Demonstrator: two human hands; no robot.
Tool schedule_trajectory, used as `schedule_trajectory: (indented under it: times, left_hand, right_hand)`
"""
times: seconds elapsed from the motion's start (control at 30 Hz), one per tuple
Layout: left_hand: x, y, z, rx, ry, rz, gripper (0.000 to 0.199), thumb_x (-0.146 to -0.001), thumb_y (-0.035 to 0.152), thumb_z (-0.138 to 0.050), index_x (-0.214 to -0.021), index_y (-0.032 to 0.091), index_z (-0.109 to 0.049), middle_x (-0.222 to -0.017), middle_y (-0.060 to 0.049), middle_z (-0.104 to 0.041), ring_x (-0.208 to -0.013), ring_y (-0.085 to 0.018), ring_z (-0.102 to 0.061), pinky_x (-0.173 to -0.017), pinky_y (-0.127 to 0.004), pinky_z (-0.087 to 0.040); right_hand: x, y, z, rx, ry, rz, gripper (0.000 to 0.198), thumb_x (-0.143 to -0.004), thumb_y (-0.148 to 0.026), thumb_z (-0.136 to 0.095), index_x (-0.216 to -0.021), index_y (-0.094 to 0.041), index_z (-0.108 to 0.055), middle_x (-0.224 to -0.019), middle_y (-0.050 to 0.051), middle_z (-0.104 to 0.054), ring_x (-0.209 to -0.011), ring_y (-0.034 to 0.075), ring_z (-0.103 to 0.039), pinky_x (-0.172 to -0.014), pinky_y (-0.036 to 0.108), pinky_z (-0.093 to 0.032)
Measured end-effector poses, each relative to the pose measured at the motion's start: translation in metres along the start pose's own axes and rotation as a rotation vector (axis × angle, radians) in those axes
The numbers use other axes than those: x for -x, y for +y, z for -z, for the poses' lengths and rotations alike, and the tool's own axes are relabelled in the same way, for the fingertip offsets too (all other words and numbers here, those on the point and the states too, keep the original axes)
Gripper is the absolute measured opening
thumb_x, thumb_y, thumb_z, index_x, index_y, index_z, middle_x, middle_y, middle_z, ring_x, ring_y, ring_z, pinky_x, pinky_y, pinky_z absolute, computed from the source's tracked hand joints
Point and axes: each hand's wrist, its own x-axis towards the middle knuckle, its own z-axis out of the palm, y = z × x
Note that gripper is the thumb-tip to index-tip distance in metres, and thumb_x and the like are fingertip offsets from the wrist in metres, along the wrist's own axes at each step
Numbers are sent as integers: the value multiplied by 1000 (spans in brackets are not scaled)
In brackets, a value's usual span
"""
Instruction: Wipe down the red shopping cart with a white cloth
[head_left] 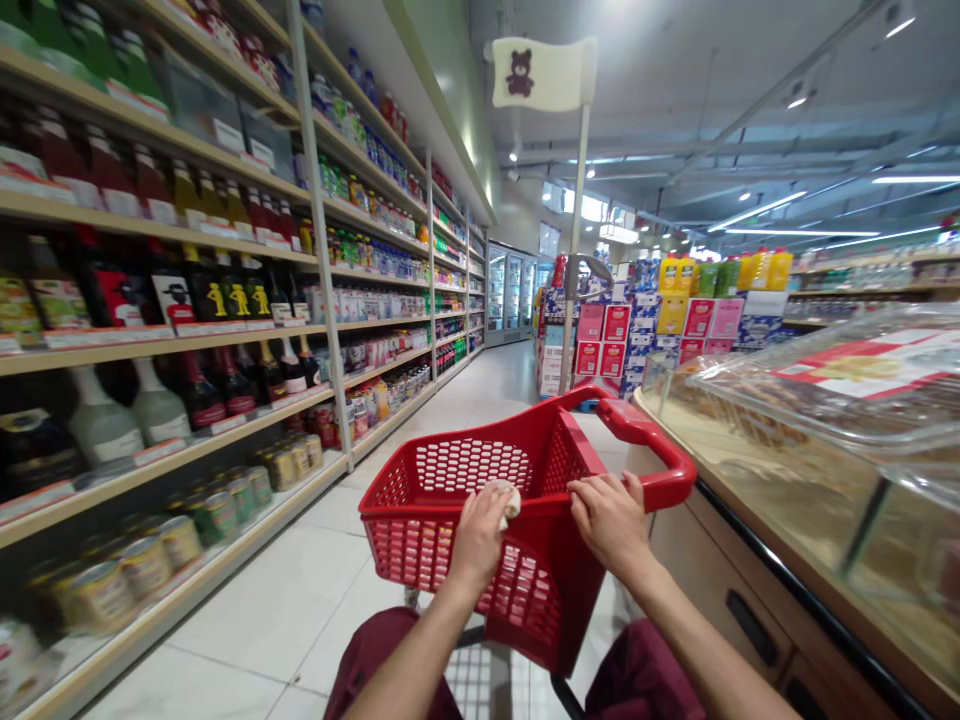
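Supermarket aisle floor [247, 610] bears a red cart [556, 548], left hand [478, 532] gripping a pale cloth [509, 503] on its near rim [420, 512], right hand [611, 515] curled over the same rim; uneven pressure might roll it.

Left grip [478, 530]: bare human hand, slim fingers
Right grip [611, 520]: bare human hand, nails too small to judge
Left forearm [420, 640]: bare, slender, tapers to wrist
Right forearm [694, 622]: bare to frame edge, same taper
Left trouser leg [375, 652]: deep maroon, plain cloth, rounded knee
Right trouser leg [643, 672]: same maroon, soft creases, darker in folds
Weave: too blurred to tell
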Motion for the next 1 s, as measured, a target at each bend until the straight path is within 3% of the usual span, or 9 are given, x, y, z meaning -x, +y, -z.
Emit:
schedule_trajectory:
  times: [0.07, 0.13, 0.27, 0.33, 0.5, 0.57, 0.73, 0.93, 1.0]
  left_hand:
    - [3, -5, 0, -11, -19, -16, 51, -73, 1, -33, -118, 21, -46, -125, -6, -48, -118, -17, -39, -97, -39, -32]
    - [13, -27, 8, -54, -31, 25, 55, -69, -2, -32, -118, 21, -46, -126, -6, -47, -119, -16, -38, -99, -40, -30]
    - [33, -78, 30, -199, 22, 262, 53, -68, -2, -33, -113, 19, -51, -123, -8, -50, -116, -20, -42, -97, -42, -31]
    - [33, -79, 32, -218, 14, 275, 52, -67, -2, -35, -112, 18, -53, -122, -9, -51, -115, -20, -42, -96, -41, -33]
    - [23, -55, 20, -155, -47, 91, 58, -66, -4, -34, -117, 21, -48, -128, -5, -45, -120, -16, -37, -99, -38, -30]
    - [28, -70, 26, -185, -53, 117, 56, -66, -3, -34, -114, 20, -50, -126, -6, -47, -118, -16, -40, -99, -39, -30]
    - [45, -122, 48, -323, 19, 356, 48, -67, 2, -36, -110, 16, -53, -120, -10, -52, -114, -22, -44, -94, -40, -35]
    - [33, -86, 31, -227, -48, 78, 57, -65, -2, -34, -115, 20, -50, -126, -5, -47, -118, -16, -40, -98, -38, -31]
    - [34, -92, 37, -245, -85, 103, 54, -66, -1, -35, -113, 20, -51, -125, -6, -49, -116, -17, -41, -97, -39, -31]
  right_hand:
    - [2, 1, 1, 7, -10, 20, 22, -82, -22, -41, -83, -24, -64, -82, 2, -66, -80, 17, -52, -92, 38, -17]
    - [3, 2, 1, 11, -19, 35, 22, -82, -22, -41, -85, -24, -63, -84, 2, -66, -81, 17, -52, -92, 38, -17]
    - [5, 2, -2, 11, -4, 23, 21, -81, -23, -43, -85, -23, -63, -85, 2, -66, -83, 17, -52, -94, 38, -16]
    - [5, 0, -4, 14, 7, 6, 19, -81, -23, -45, -84, -23, -64, -84, 2, -66, -83, 17, -53, -94, 38, -15]
    - [5, 1, -4, 36, -7, 7, 20, -81, -24, -44, -85, -23, -64, -86, 1, -66, -83, 17, -53, -93, 38, -17]
    - [5, 3, -3, 44, -16, 12, 20, -82, -24, -44, -86, -23, -64, -87, 1, -66, -83, 17, -53, -93, 38, -17]
    - [6, 0, -1, 72, -9, -1, 19, -81, -23, -45, -84, -22, -64, -85, 0, -66, -82, 17, -54, -93, 38, -18]
    - [9, -2, -1, 60, 29, 8, 18, -80, -23, -47, -83, -23, -65, -84, 1, -66, -82, 16, -53, -93, 38, -17]
    - [9, 0, 0, 53, 21, 15, 18, -80, -23, -47, -85, -23, -64, -85, 0, -66, -83, 16, -53, -93, 37, -17]
